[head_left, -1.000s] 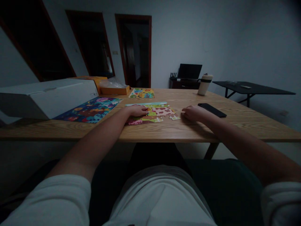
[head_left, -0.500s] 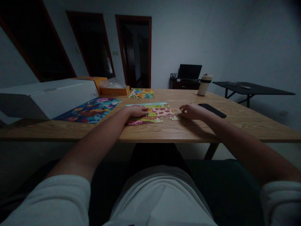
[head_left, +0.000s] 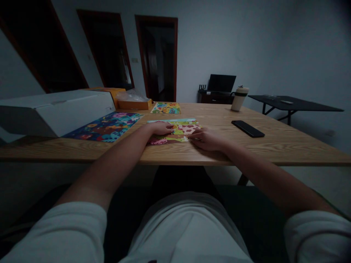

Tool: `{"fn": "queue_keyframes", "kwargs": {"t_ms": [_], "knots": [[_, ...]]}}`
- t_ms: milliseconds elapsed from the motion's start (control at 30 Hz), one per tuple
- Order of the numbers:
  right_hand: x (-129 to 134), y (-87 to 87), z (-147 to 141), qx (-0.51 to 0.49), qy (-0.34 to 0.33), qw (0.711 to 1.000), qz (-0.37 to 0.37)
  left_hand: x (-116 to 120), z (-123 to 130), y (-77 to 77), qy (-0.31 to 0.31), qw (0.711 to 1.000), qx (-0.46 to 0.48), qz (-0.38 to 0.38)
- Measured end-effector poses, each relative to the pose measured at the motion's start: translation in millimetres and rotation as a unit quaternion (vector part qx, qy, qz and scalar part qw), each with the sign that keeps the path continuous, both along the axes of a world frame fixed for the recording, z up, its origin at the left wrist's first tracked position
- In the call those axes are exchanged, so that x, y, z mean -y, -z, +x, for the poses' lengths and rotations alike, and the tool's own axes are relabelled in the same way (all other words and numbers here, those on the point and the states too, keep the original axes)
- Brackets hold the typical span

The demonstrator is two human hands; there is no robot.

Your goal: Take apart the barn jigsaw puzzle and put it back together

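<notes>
A partly assembled jigsaw puzzle (head_left: pixel 179 128) with a pink-spotted animal picture lies flat near the front of the wooden table. On its left part rests my left hand (head_left: pixel 161 128), open, with the fingers stretched across the pieces. My right hand (head_left: pixel 203 138) is at the puzzle's lower right edge, its fingers pinched at a small puzzle piece (head_left: pixel 186 138) that they mostly hide. Whether this piece is joined to its neighbours cannot be made out.
A dark blue picture sheet (head_left: pixel 109 128) lies left, beside a white box (head_left: pixel 76 109). Behind are an orange tray (head_left: pixel 134 105) with clear plastic and a colourful picture card (head_left: pixel 166 108). A black phone (head_left: pixel 248 129) and a cream tumbler (head_left: pixel 239 98) are on the right.
My right hand has moved left from beside the puzzle onto its lower right edge, covering where the loose piece lay. My left hand has stayed in place.
</notes>
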State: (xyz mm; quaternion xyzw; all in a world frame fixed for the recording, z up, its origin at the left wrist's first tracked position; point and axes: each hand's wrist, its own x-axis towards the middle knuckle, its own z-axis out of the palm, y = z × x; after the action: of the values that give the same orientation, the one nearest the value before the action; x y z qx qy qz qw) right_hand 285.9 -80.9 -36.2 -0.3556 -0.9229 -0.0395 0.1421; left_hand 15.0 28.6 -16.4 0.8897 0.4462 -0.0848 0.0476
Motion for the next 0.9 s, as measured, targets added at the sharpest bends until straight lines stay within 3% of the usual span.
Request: {"fn": "queue_keyframes", "kwargs": {"t_ms": [100,233,633,900], "knots": [[-4.8,3.2,6.6,-0.013,-0.015,1.000,-0.001,-3.9,-0.5,2.0,0.008,1.000,0.010,0.007],[-6.8,5.8,6.6,-0.004,0.012,1.000,0.006,-3.5,-0.1,2.1,0.004,1.000,0.008,0.004],[6.8,4.1,-1.9,0.040,0.045,0.997,0.048,1.2,1.7,-0.8,0.005,1.000,0.005,0.007],[6.6,4.2,-0.5,0.056,0.009,0.998,0.034,-3.7,-0.8,2.3,0.004,1.000,0.019,-0.002]]}}
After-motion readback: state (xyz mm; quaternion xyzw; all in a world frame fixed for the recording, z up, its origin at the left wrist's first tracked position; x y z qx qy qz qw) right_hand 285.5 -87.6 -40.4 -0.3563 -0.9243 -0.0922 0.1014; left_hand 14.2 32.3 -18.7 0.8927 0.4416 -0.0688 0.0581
